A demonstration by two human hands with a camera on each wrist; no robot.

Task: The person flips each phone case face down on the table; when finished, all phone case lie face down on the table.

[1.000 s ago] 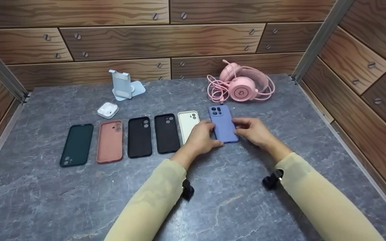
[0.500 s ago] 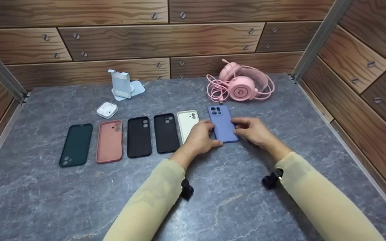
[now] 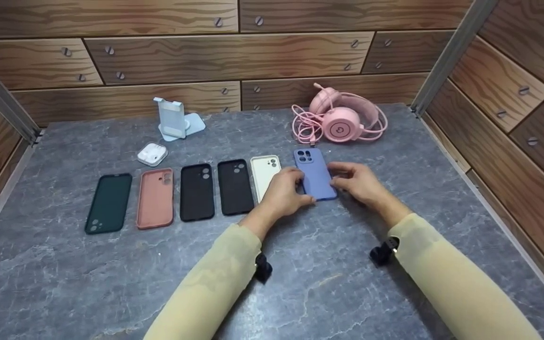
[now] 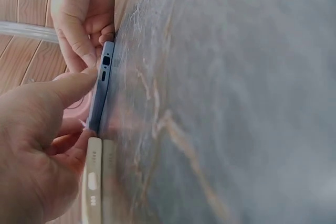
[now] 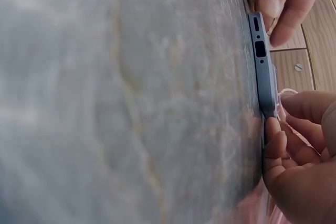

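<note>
A purple-blue phone case lies back up at the right end of a row of phone cases, its port cutouts showing in both wrist views. My left hand holds it at the near left corner, thumb on the bottom edge and fingers along the left side. My right hand is at its right side, thumb by the edge and index finger stretched toward it. Partly hidden behind my left hand is a cream phone case. The left wrist view shows the cream case's side buttons, right beside the blue case.
Leftward stand two black phone cases, a pink phone case and a dark green phone case. Behind them are boxed white earphones and a light blue phone stand. A pink headset with coiled cable lies at the back right.
My right index finger has shifted slightly away from the blue case's right edge. My left hand and the cases stay nearly where they were.
</note>
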